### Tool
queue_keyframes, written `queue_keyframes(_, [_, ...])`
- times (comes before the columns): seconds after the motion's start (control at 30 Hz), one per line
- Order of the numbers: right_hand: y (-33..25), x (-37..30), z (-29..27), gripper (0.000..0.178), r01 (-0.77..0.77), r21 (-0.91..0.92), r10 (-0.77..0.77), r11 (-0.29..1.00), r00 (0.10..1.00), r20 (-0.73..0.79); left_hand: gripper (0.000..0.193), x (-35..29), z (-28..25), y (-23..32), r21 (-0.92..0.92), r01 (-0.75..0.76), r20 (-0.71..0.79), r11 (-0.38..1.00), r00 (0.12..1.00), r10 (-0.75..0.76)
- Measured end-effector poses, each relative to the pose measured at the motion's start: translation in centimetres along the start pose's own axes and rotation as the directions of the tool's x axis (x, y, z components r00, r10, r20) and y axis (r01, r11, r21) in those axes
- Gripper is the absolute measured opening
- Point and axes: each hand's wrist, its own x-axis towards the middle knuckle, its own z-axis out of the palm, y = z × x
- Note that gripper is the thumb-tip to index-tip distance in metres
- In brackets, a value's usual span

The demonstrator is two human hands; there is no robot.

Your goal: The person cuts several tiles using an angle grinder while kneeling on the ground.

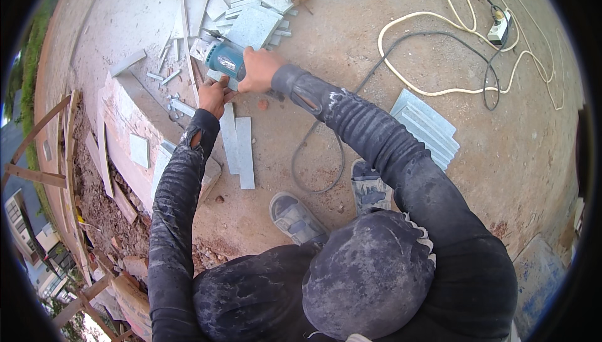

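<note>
My right hand (258, 69) is closed round the body of a teal handheld power cutter (224, 59), whose metal front end points left. Just below the cutter, my left hand (213, 96) has its fingers closed at the edge of a small pale tile piece (217, 75), partly hidden by fingers and tool. Whitish dust covers both dark sleeves. Close beyond the cutter lies a heap of cut pale grey-green tiles (256, 26). Two long tile strips (245, 152) lie on the ground nearer to me, below my hands.
A stack of tile strips (433, 125) lies to the right of my right forearm. The dark power cord (343, 150) loops near my sandals. A cream extension cable (401, 21) runs to a white socket block (500, 28). At left stand a pale stone block (125, 113) and a wooden frame (66, 147).
</note>
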Motion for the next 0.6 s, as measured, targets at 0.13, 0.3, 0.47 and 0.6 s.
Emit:
queue_keyframes(0.13, [-0.1, -0.4, -0.3, 0.073, -0.009, 0.005, 0.009, 1.000, 1.000, 0.006, 0.022, 0.1, 0.0, 0.0, -0.021, 0.004, 0.005, 1.000, 1.000, -0.003])
queue_keyframes(0.3, [-0.2, -1.1, -0.6, 0.072, -0.024, 0.017, 0.023, 1.000, 0.999, 0.025, 0.021, 0.2, 0.0, -0.1, -0.015, 0.009, -0.011, 1.000, 1.000, -0.010])
queue_keyframes(0.47, [-0.2, -1.2, -0.7, 0.073, -0.028, 0.013, 0.028, 1.000, 0.999, 0.031, 0.020, 0.1, 0.1, -0.1, -0.008, 0.010, -0.014, 1.000, 1.000, -0.010])
queue_keyframes(0.6, [-0.2, -1.1, -0.4, 0.073, -0.028, -0.002, 0.028, 1.000, 1.000, 0.013, 0.020, 0.1, 0.1, -0.1, 0.013, 0.003, -0.021, 1.000, 1.000, -0.003])
